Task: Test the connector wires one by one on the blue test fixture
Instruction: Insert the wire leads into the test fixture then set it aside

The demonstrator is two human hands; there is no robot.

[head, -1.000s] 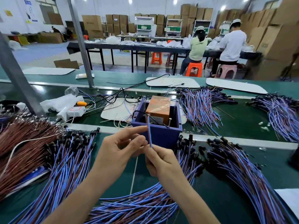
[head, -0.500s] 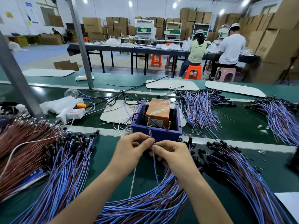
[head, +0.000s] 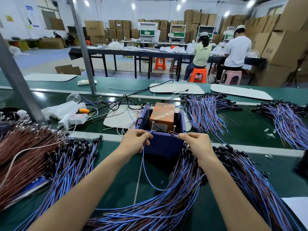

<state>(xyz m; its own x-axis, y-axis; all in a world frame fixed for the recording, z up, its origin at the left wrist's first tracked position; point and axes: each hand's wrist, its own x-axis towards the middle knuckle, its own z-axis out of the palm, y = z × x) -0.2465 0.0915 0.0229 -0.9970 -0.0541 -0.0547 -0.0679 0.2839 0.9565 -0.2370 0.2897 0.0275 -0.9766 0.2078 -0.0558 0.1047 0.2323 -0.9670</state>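
Head view: left hand (head: 133,140) pinched one end of the connector wire (head: 146,174), right hand (head: 196,144) pinched what seemed the other, both at the blue test fixture's (head: 163,145) near rim. The contact pins (head: 152,125) stood just beyond, and the loop sagged nearward.

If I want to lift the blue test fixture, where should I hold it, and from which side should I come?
Probably by its two tall side walls, from above, one hand on each. The blue test fixture is an open-topped box, and two upright screws stand along its front edge, so the front is less free.
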